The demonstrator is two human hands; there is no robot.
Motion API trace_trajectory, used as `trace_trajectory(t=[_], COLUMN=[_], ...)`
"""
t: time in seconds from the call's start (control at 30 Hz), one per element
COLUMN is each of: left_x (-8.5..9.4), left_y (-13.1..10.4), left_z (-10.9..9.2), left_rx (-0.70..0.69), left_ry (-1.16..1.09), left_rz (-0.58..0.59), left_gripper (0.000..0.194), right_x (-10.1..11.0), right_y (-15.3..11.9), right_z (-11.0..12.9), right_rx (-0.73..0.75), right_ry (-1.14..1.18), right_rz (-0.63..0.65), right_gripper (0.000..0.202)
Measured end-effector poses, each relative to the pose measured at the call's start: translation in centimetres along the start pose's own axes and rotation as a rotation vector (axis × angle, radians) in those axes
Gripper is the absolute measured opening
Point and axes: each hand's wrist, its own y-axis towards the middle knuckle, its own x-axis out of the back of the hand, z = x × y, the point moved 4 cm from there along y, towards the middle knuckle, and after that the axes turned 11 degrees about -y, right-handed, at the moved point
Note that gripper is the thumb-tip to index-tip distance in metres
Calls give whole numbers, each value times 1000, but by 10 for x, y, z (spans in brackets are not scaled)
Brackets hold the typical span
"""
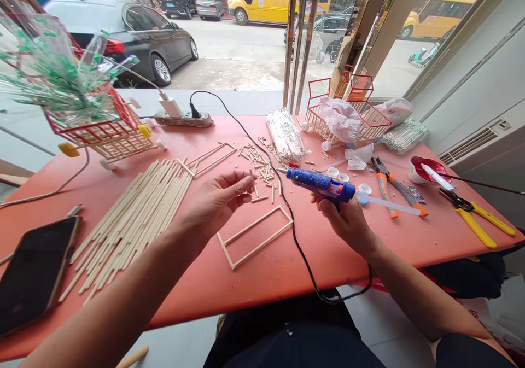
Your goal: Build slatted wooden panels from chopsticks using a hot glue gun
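My right hand (344, 220) is wrapped round the handle of a blue glue gun (320, 183), its nozzle pointing left and a clear glue stick out of its back. My left hand (229, 196) is pinched around a short wooden stick (253, 182), close to the nozzle but apart from it. Below both hands a rectangular stick frame (258, 237) lies flat on the pink table (254, 291). Another stick frame (213, 157) lies farther back, beside a pile of long sticks (131, 220). Short stick pieces (262, 157) are scattered beyond my left hand.
A black cable (301, 247) crosses the table. Left are a phone (35, 275), a red-rimmed basket (115, 133) and a power strip (184, 119). Right are another basket (373, 122), pliers (396, 185), yellow-handled cutters (476, 215), a red bowl (429, 170) and bottle caps (338, 175).
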Motion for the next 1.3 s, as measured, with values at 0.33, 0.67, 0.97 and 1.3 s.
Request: trace_trajectory(t=[0.33, 0.67, 0.97, 1.3], left_x=[-16, -19, -19, -24], left_y=[9, 3, -2, -5], left_z=[16, 21, 23, 20], left_rx=[234, 248, 270, 271], left_ry=[-413, -506, -550, -586], left_rz=[-156, -276, -297, -298], left_gripper=[19, 23, 33, 37], right_x=[5, 2, 0, 1], right_y=[-11, -13, -13, -14], right_z=[15, 18, 23, 24], right_rx=[362, 417, 443, 430], right_ry=[-136, -278, -271, -273], right_rz=[-83, -87, -104, -84], right_gripper=[1, 17, 22, 14])
